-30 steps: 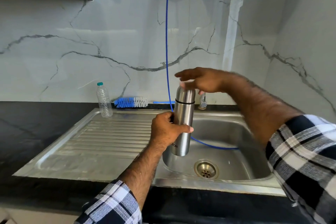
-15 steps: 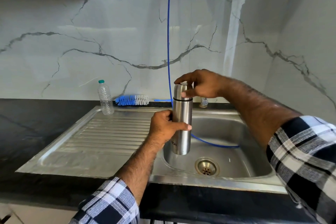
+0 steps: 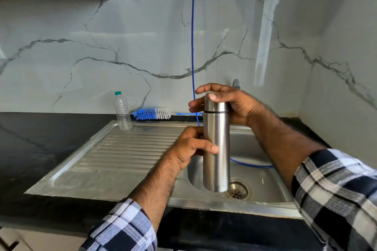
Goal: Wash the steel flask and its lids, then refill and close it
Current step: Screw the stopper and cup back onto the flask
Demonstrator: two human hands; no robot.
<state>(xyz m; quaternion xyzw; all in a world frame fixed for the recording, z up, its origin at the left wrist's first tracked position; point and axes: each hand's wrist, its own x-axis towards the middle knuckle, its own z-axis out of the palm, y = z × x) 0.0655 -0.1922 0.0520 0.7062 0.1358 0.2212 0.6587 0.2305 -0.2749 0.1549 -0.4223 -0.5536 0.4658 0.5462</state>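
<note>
A tall steel flask (image 3: 216,161) stands upright in the air over the sink basin (image 3: 263,187). My left hand (image 3: 191,146) grips its body at mid height from the left. Its steel cap lid (image 3: 215,104) sits on top, above a dark seam. My right hand (image 3: 230,104) wraps around that cap from the right, thumb on the front, fingers curling behind. Any inner lid is hidden under the cap.
A small clear water bottle (image 3: 122,111) with a green cap stands at the back of the ribbed drainboard (image 3: 122,155). A blue and white bottle brush (image 3: 152,113) lies by the wall. A blue hose (image 3: 192,47) hangs down into the basin. Black counter surrounds the sink.
My right hand came down from hovering over the cap and closed around it. The flask rose slightly and came nearer to me, still held by my left hand.
</note>
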